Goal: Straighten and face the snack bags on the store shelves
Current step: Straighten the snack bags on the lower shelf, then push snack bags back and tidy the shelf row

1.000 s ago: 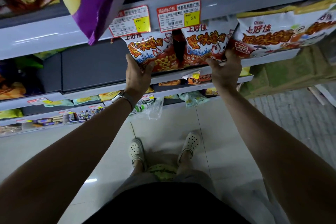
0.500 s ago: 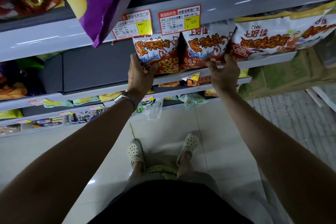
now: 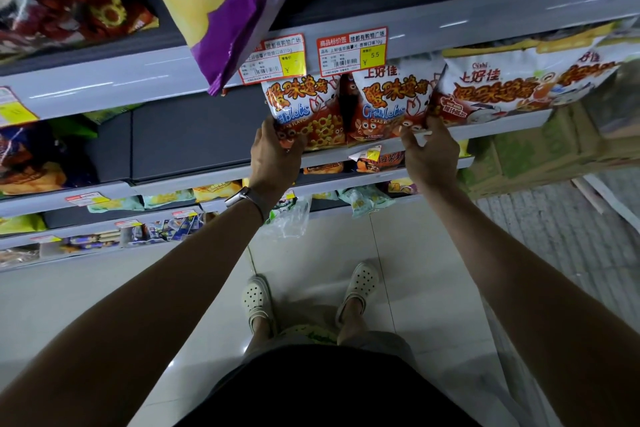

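Three crab-snack bags stand side by side near the right end of a grey shelf (image 3: 505,123), seen in the head view from above. Overhanging them, a purple-and-yellow bag (image 3: 225,0) leans out from the upper shelf (image 3: 104,83). Its lower corner dips past that shelf's front edge and covers part of the left price tag (image 3: 273,59); a second price tag (image 3: 351,50) beside it is fully legible. Both tags hide the top edges of the two smaller bags. Cardboard boxes (image 3: 536,149) sit past the right end of the shelf, and lower shelves (image 3: 166,184) carry further packets. A watch (image 3: 242,198) is worn on the left wrist; pale clogs (image 3: 256,298) stand on the tiled floor below.

The left hand (image 3: 277,152) grips the left crab-snack bag (image 3: 304,107) at its lower left corner, thumb across the front and fingers wrapped round the edge. The right hand (image 3: 431,156) is spread and relaxed: its thumb rests on the lower right corner of the middle crab-snack bag (image 3: 384,100), and its fingertips touch the lower left corner of the large crab-snack bag (image 3: 502,87). The two smaller bags stand upright, faces forward, nearly touching; the large bag's left edge overlaps the middle bag.
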`<state>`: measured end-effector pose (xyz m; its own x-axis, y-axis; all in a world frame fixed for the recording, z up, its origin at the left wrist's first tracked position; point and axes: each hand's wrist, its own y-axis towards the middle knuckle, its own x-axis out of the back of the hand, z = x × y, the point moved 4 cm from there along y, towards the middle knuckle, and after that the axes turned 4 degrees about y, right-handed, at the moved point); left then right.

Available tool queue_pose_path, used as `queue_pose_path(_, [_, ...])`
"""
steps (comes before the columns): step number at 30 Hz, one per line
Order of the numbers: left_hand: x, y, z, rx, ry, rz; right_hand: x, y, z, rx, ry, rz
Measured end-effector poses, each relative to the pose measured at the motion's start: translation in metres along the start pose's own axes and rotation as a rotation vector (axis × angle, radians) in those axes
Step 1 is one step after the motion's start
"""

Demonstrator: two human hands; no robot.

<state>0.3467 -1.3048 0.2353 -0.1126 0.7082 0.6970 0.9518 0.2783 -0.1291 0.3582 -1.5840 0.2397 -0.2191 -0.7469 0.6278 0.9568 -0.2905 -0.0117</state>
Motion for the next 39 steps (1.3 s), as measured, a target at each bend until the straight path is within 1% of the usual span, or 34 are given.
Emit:
queue_pose_path(3, [0.005,-0.006,-0.001,-0.009,0.009,0.021,0.001,-0.007,0.002,-0.023,-0.036,0.03])
queue_pose_path(8, [0.015,-0.013,-0.001,0.005,0.004,0.087,0.003,-0.019,0.009,-0.106,-0.134,0.151])
queue_pose_path(12, [0.024,-0.026,-0.001,0.01,0.082,0.204,0.008,-0.036,0.019,-0.137,-0.201,0.223])
queue_pose_path(14, [0.03,-0.035,-0.003,-0.024,0.118,0.269,0.009,-0.049,0.03,-0.108,-0.239,0.251])
queue_pose_path(16, [0.038,-0.047,-0.006,-0.114,0.141,0.309,0.005,-0.066,0.043,-0.05,-0.295,0.294])
queue_pose_path(18, [0.05,-0.058,-0.006,-0.181,0.158,0.291,-0.002,-0.084,0.058,0.006,-0.37,0.337])
queue_pose_path(20, [0.063,-0.066,0.0,-0.201,0.169,0.276,-0.009,-0.103,0.079,0.05,-0.445,0.377])
queue_pose_path(25, [0.11,-0.084,0.02,-0.175,0.325,0.295,-0.032,-0.15,0.133,0.188,-0.562,0.401])
queue_pose_path(29, [0.155,-0.104,0.047,-0.167,0.364,0.292,-0.058,-0.186,0.167,0.252,-0.661,0.418])
queue_pose_path(35, [0.213,-0.133,0.094,-0.136,0.388,0.295,-0.11,-0.239,0.214,0.299,-0.665,0.467])
queue_pose_path(39, [0.243,-0.148,0.133,-0.066,0.388,0.321,-0.145,-0.276,0.235,0.331,-0.657,0.512])
